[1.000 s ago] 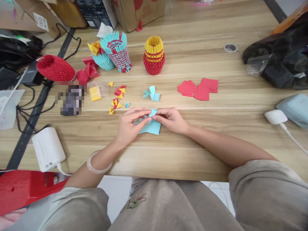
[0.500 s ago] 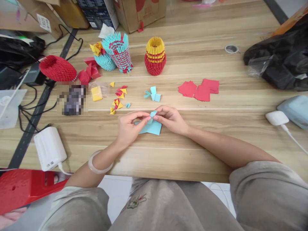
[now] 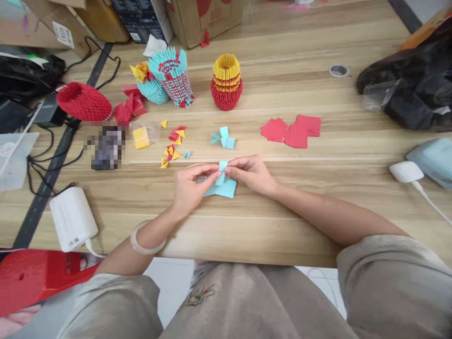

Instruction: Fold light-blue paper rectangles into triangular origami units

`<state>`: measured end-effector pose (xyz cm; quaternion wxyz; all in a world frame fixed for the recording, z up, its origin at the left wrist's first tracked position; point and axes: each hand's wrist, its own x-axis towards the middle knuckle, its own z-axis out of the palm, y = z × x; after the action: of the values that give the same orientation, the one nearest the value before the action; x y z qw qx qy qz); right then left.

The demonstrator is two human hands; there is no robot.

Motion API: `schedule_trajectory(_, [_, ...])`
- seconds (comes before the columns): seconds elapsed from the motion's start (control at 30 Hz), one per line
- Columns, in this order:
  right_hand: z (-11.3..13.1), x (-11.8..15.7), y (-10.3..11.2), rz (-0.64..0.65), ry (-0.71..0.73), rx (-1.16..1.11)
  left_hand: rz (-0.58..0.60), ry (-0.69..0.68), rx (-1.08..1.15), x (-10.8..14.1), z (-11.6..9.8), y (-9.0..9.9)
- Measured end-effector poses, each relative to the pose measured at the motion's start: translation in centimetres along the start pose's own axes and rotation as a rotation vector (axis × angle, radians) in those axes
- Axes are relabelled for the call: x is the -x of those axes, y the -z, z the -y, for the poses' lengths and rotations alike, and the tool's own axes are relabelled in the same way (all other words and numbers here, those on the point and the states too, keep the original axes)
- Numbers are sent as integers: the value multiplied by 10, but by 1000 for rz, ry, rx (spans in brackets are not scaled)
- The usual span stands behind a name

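Observation:
Between my two hands is a narrow folded strip of light blue paper [image 3: 222, 166], held upright above the table. My left hand [image 3: 192, 184] pinches its left edge between thumb and forefinger. At its right edge, my right hand [image 3: 252, 174] has thumb and fingertips closed on the paper. Below the strip, flat blue paper sheets [image 3: 226, 188] lie on the wood, partly covered by my left hand. Just beyond my hands rest several folded blue paper pieces [image 3: 224, 137]. Small yellow and red paper triangles [image 3: 173, 151] are scattered to the left, with a tiny blue one [image 3: 187, 154] beside them.
Red paper sheets [image 3: 296, 132] lie at right. Behind stand a red-and-yellow paper vase [image 3: 227, 82], a blue-and-red one [image 3: 174, 80] and a red one [image 3: 84, 101]. A tape roll [image 3: 338, 70], a black bag [image 3: 409, 84] and a white adapter [image 3: 73, 219] sit farther out.
The blue strip, which had its top end curled over and tilted, now stands straighter with its flat face showing. My hands have barely shifted.

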<state>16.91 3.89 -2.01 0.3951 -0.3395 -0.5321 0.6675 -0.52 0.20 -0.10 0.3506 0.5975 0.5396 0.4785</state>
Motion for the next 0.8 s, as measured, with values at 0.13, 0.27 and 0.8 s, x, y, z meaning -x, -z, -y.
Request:
schedule_trajectory(0.13, [1, 0, 0, -1, -3, 12, -8, 15, 20, 0, -1, -1])
schedule_trajectory(0.27, [1, 0, 0, -3, -8, 11, -12, 10, 16, 0, -1, -1])
schedule_trajectory(0.8, [-1, -1, 0, -5, -29, -12, 5, 13, 13, -2, 1, -1])
